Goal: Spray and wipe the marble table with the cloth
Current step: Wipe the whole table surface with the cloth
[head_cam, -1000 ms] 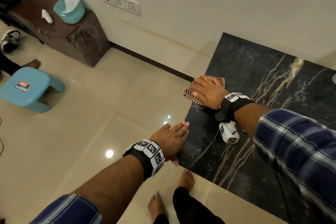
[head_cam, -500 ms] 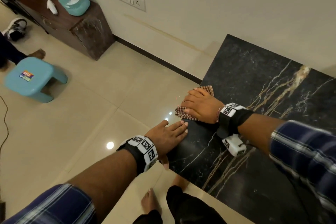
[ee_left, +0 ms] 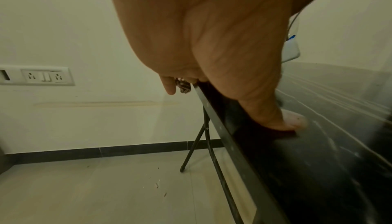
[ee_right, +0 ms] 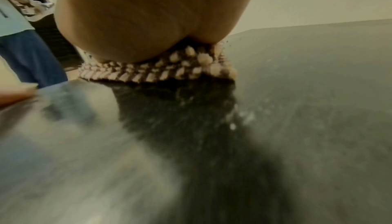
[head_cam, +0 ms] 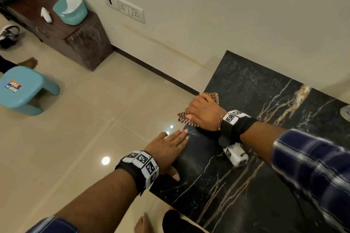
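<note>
Cloth (head_cam: 191,117), nubby brown-and-cream checked weave, sits at the glossy black gold-veined marble counter (head_cam: 255,157) edge under the flat-pressing right hand (head_cam: 204,113), left hand (head_cam: 168,147) resting grip-free, fingers straight.

The right hand (head_cam: 205,113) lies flat on a brown-and-white checked cloth (head_cam: 213,97), pressing it onto the left edge of the black gold-veined marble table (head_cam: 255,157); part of the cloth overhangs that edge. The left hand (head_cam: 168,149) rests flat, fingers straight, on the same edge, nearer the near-left corner.
</note>
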